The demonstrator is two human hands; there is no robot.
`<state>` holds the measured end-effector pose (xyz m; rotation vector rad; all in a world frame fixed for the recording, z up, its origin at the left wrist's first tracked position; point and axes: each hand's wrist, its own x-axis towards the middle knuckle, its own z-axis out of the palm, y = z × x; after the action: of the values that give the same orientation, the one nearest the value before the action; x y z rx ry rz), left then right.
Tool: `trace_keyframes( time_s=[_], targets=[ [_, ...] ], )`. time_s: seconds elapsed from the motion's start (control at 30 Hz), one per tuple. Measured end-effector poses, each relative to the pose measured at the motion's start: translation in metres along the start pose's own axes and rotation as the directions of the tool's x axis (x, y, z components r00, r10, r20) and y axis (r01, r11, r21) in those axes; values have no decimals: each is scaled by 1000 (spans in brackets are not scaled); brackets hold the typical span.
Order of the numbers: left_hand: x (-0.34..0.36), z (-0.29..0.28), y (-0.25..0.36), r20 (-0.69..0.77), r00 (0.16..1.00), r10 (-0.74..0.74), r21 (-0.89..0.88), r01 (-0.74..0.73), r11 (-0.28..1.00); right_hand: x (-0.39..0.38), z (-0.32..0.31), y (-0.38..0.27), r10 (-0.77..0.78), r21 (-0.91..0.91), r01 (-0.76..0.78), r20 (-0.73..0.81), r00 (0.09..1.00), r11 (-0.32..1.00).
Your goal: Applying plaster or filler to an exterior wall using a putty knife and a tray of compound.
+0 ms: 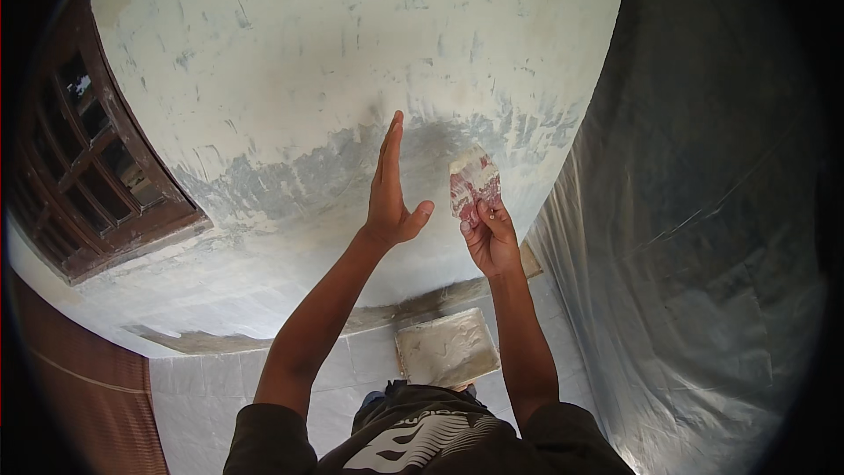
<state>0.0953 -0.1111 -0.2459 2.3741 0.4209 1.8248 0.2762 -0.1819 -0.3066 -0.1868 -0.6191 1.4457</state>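
Note:
My left hand (pixel 392 193) is raised before the wall, fingers stretched out together and thumb apart, with nothing in it. To its right, my right hand (pixel 492 248) pinches the lower end of a flat reddish scraper (pixel 475 183) between thumb and fingers. White putty is smeared over the scraper, which points upward. Behind both hands stands the wall (pixel 290 62), coated off-white on its upper part. A rough grey band (pixel 325 163) crosses it at hand height, with paler patches below. Whether either hand touches the wall, I cannot tell; both look apart from it.
A putty-smeared rectangular board (pixel 448 347) lies low in front of me, above the pale tiled floor (pixel 211 391). On the left is a brown-framed window (pixel 110 158); a brown ribbed sheet (pixel 97 387) hangs below. Clear plastic sheeting (pixel 686 237) drapes down the right side.

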Motion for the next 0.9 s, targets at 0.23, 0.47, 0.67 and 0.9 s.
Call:
trace_keyframes(
  time_s=[0.23,0.47,0.67,0.9],
  targets=[
    [58,-23,-1,-33,993,110,97,-106,990,43,23,-23,-19,-9,21,147,989,1000],
    [115,-66,-12,-33,976,216,160,-208,965,77,78,-35,-170,-95,188,172,970,978],
    [187,-107,-30,-9,890,457,300,-433,850,111,140,-64,-343,-231,393,228,911,890],
    [259,-138,-38,6,834,552,460,-492,739,164,226,-102,-489,-398,601,351,798,694]
  ],
)
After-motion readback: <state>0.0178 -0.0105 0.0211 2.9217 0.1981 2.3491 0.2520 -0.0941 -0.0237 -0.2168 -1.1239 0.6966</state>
